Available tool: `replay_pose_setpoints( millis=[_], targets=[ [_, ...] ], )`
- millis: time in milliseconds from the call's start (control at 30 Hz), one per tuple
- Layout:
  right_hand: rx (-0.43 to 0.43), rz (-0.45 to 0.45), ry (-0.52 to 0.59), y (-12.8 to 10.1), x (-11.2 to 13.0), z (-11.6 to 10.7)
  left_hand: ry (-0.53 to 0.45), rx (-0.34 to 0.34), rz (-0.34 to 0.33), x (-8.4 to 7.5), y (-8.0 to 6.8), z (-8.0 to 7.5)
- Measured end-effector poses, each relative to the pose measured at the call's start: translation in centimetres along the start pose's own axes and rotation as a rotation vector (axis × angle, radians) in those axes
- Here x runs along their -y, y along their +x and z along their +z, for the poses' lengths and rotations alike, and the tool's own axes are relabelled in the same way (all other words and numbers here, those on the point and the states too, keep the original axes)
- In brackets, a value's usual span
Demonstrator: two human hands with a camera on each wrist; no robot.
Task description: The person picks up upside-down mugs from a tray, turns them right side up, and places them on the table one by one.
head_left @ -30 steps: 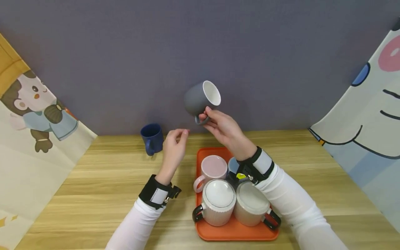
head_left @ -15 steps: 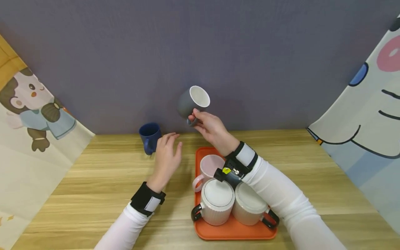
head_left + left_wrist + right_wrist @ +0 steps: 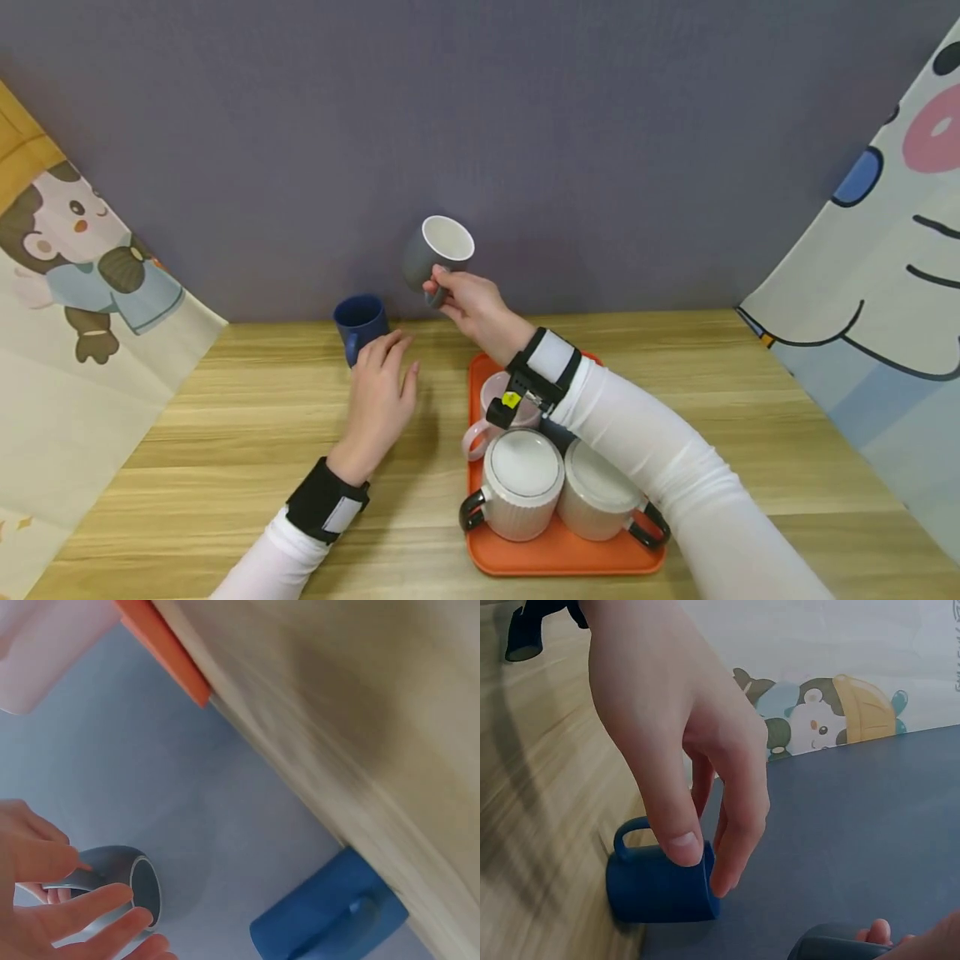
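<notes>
My right hand point(image 3: 480, 308) grips a dark grey mug point(image 3: 418, 260) by its handle. The mug hangs in the air before the grey backdrop, tilted, its white inside facing up and toward me. A navy blue mug point(image 3: 360, 317) stands upright at the back of the table, left of the grey one. My left hand point(image 3: 378, 396) hovers near the blue mug, fingers loosely extended and holding nothing. In the left wrist view its fingers overlap the grey mug point(image 3: 112, 870). The right wrist view has the left hand point(image 3: 690, 742) overlapping the blue mug point(image 3: 660, 889).
An orange tray point(image 3: 570, 562) on the wooden table bears several mugs: a pink one point(image 3: 476, 440) and two whitish ones point(image 3: 523, 487) with black handles among them. My right forearm passes over the tray. The grey backdrop point(image 3: 637, 167) borders the table's far edge.
My right hand has carried the grey mug left and slightly down, tipping its opening more upward. My left hand has drawn back left and down, its fingers spreading.
</notes>
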State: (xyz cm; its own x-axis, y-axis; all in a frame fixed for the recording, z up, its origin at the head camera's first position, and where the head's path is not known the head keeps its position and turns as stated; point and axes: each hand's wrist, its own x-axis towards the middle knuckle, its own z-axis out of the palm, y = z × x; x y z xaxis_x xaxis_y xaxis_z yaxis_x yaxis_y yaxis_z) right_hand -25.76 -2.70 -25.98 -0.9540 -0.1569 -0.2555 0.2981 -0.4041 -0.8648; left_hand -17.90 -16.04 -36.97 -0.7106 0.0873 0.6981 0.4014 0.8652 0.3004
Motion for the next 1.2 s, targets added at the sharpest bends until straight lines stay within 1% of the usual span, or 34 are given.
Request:
replay_pose_setpoints(
  millis=[267, 400, 567, 833, 1067, 1200],
  targets=[
    [-0.018, 0.099, 0.055, 0.8, -0.7, 1.2, -0.004, 0.044, -0.043, 0.9, -1.3, -1.1],
    [-0.026, 0.123, 0.069, 1.3, -1.1, 1.7, -0.002, 0.063, -0.065, 1.3, -1.7, -1.7],
    [-0.055, 0.120, 0.075, 2.1, -1.8, 2.0, 0.039, 0.078, -0.091, 1.6, -2.1, -2.2],
    [-0.101, 0.105, 0.046, 3.0, -3.2, 2.6, 0.076, 0.078, -0.123, 2.6, -2.4, -3.0],
    [-0.144, 0.085, -0.018, 3.2, -4.4, 3.1, 0.090, 0.066, -0.140, 3.4, -2.7, -3.8],
    [-0.161, 0.087, -0.036, 3.1, -5.0, 3.3, 0.100, 0.060, -0.147, 3.9, -3.0, -4.2]
  ],
)
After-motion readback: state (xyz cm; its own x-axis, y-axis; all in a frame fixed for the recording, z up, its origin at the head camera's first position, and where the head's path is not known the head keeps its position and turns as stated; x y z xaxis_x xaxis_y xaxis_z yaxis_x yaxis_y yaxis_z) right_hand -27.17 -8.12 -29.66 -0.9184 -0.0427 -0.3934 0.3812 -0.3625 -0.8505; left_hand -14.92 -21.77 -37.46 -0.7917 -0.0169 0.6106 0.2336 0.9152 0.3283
